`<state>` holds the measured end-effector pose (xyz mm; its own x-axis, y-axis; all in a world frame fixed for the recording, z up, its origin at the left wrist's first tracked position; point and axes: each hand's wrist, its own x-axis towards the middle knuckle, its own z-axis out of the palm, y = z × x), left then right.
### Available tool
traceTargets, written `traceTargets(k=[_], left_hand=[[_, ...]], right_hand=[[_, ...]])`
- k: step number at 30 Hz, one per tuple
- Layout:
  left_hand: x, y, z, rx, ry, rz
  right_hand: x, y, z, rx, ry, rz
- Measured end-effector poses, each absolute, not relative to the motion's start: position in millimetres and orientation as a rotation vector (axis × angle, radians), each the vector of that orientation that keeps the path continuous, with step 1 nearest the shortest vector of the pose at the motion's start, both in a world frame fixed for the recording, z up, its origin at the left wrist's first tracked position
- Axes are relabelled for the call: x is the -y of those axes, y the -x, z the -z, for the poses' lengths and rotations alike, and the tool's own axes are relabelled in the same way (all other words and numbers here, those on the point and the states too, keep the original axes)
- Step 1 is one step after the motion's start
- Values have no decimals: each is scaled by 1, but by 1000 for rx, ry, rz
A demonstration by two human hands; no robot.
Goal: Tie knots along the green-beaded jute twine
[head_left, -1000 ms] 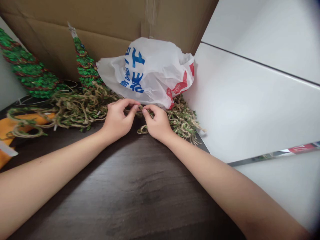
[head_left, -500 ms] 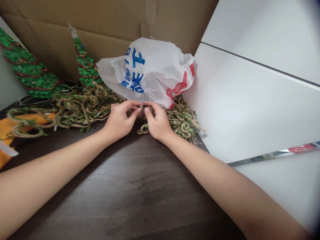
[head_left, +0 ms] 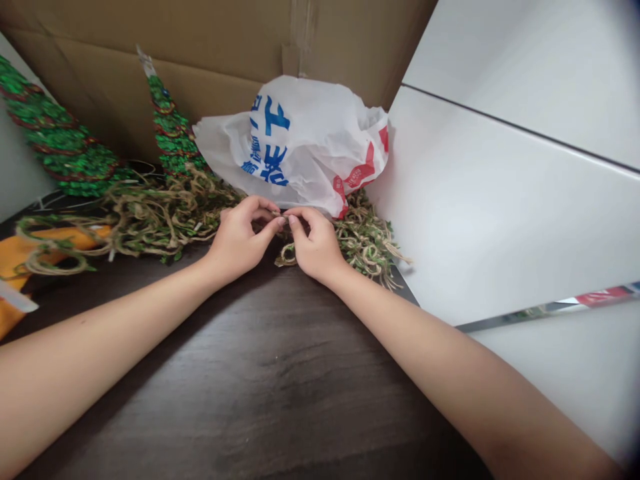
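A bit of leafy twine (head_left: 283,215) is sitting between the fingertips of both hands, mostly hidden by them, just in front of a white plastic bag (head_left: 315,143). The left hand (head_left: 240,233) is pinching it between thumb and forefinger, and the right hand (head_left: 316,247) is gripping it the same way, the tips of the 2 hands nearly touching. A small twine loop (head_left: 287,255) is showing just below the right fingers. A tangled twine heap (head_left: 160,217) is spreading to the left, its outer loops overlapping an orange item (head_left: 57,241), while more twine (head_left: 371,245) is bunching to the right beside a white panel (head_left: 500,200). Blue and red print is marking the bag. 2 green trees (head_left: 70,143) are standing at the back left, a cardboard sheet (head_left: 200,47) is rising behind, and a dark wood-grain surface (head_left: 280,373) is stretching beneath the forearms.
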<state>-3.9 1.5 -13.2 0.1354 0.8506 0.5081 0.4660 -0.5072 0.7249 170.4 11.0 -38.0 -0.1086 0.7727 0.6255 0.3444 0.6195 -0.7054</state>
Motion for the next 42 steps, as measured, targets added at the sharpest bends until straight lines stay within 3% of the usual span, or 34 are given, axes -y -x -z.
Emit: traceTargets(k=[9, 16, 32, 42], left_hand=[[4, 4, 8, -1607, -2169, -1362], [12, -1, 8, -1443, -2455, -1234], [5, 3, 8, -1580, -2272, -1274], [1, 5, 13, -1131, -2253, -1169]], right_hand=[[-11, -169, 38, 1639, 916, -344], [-12, -170, 38, 1688, 914, -382], [-9, -168, 35, 1747, 934, -371], [-9, -171, 36, 1785, 952, -476]])
